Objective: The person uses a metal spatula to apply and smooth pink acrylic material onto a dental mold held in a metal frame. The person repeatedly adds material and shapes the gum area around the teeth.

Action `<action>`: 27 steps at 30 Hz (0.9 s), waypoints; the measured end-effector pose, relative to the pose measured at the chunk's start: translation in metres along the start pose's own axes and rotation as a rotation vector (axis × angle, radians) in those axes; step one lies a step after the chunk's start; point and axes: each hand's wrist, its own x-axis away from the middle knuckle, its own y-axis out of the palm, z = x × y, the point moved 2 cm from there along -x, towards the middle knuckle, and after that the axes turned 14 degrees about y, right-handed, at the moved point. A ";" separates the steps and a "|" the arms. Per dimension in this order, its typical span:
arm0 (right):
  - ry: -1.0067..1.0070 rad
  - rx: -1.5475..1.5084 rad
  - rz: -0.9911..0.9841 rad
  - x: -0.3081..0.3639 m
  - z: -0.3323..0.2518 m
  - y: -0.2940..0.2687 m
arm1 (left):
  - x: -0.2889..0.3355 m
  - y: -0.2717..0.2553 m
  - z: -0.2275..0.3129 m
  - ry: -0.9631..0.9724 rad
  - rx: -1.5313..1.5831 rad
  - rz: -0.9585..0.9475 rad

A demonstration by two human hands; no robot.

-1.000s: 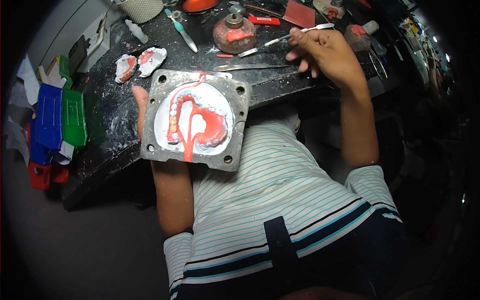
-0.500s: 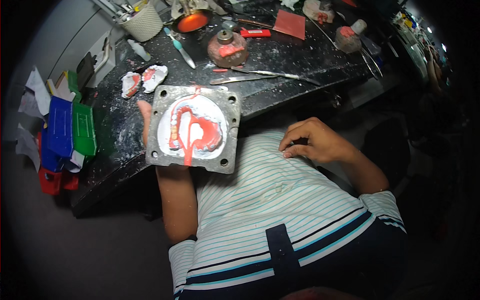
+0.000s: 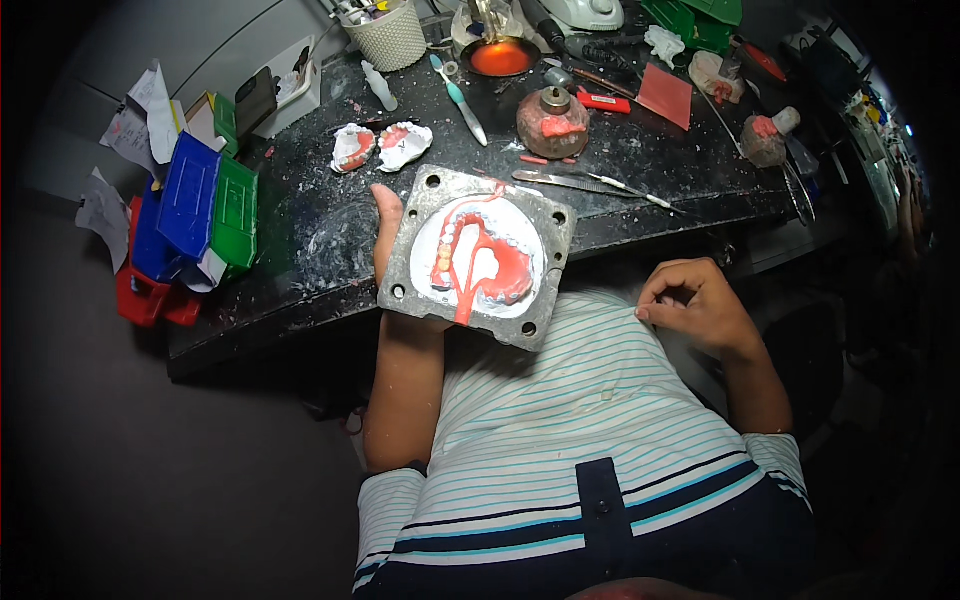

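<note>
My left hand (image 3: 387, 232) holds a square metal denture flask half (image 3: 552, 215) from beneath and along its left edge; the thumb shows, while the other fingers are hidden under it. White plaster (image 3: 428, 243) fills its round opening. Set in the plaster is a pink wax denture (image 3: 512, 272) with a row of teeth on its left side, and pink wax strips run from it to the flask's near and far edges. Away to the right, in front of my striped shirt, my right hand (image 3: 705, 305) is curled closed, with thumb and forefinger together and nothing visible in them.
On the black bench (image 3: 325, 225) lie two plaster models (image 3: 405, 146), a toothbrush (image 3: 462, 105), a knife-like tool (image 3: 560, 179) and a pink wax sheet (image 3: 666, 97). A spirit burner (image 3: 553, 125) stands behind the flask. Blue (image 3: 190, 195) and green bins (image 3: 236, 215) are at the left.
The whole view has swung, so bench, flask and hands sit further right in it. The flask is turned slightly clockwise, still in my left hand. My right hand's fingers are curled more tightly.
</note>
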 end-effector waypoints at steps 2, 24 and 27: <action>0.000 -0.039 0.014 0.001 -0.005 -0.004 | -0.001 0.000 0.000 0.008 0.025 -0.027; 0.081 -0.227 -0.098 0.010 0.007 -0.016 | 0.006 0.005 0.003 0.063 0.084 -0.174; -0.026 -0.085 -0.090 0.009 0.005 -0.018 | 0.005 0.004 0.002 0.079 0.077 -0.183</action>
